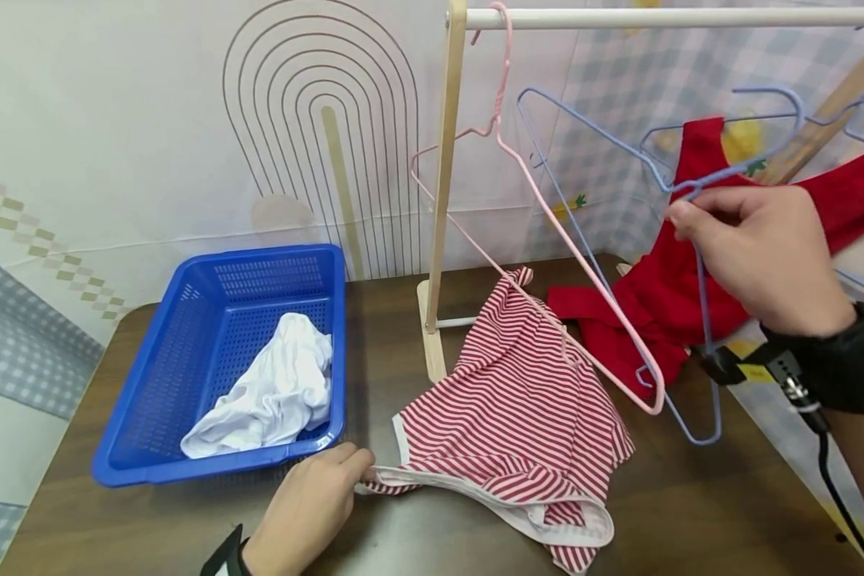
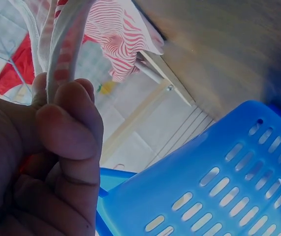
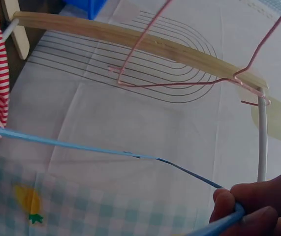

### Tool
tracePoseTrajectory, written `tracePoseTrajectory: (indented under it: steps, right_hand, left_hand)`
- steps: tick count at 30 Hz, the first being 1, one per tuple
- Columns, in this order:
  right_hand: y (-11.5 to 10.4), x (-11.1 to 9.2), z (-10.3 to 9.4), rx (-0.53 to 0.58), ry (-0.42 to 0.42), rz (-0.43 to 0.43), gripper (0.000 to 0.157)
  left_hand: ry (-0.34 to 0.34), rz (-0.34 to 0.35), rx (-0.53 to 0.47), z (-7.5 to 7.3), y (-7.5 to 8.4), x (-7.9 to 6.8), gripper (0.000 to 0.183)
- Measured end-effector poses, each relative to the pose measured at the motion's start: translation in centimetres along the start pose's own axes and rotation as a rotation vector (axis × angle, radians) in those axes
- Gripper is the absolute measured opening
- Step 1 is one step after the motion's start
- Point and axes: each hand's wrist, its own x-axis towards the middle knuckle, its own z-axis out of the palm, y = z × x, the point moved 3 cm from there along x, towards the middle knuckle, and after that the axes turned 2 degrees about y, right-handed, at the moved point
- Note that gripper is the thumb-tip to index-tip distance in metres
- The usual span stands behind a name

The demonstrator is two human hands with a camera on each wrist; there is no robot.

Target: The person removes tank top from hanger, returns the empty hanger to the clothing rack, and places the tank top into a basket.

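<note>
My left hand (image 1: 317,500) pinches the white-trimmed edge of a red-and-white striped garment (image 1: 511,392), which lies spread on the table. In the left wrist view, the trim (image 2: 61,54) rises from between thumb and fingers. At the right, my right hand (image 1: 770,248) holds a light blue wire hanger (image 3: 81,146) by its neck, clear of the rail. That hanger bears no clothing. Behind the right hand hangs a red garment (image 1: 655,276). A bare pink hanger (image 1: 547,206) hooks over the rail, above the striped garment.
The blue basket (image 1: 216,472) stands left of the striped garment with a crumpled white cloth (image 1: 281,392) inside. A rack with a white rail (image 1: 619,18) and wooden posts (image 1: 447,160) spans the back right. The dark wooden table (image 1: 418,544) lies beneath everything.
</note>
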Motion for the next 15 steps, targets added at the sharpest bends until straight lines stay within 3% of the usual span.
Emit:
tracePoseTrajectory:
  steps: [5, 11, 15]
  right_hand:
    - [-2.1, 2.3, -0.1, 0.021, -0.097, 0.014, 0.044]
    - [-4.2, 4.6, -0.3, 0.085, -0.164, 0.025, 0.03]
    - [-5.3, 5.5, 0.2, 0.053, -0.223, 0.032, 0.042]
  left_hand:
    - [0.0, 0.0, 0.014, 0.0, 0.1, 0.1, 0.032]
    - [0.008, 0.001, 0.006, -0.1, 0.1, 0.1, 0.032]
    - [0.007, -0.001, 0.001, -0.1, 0.0, 0.1, 0.032]
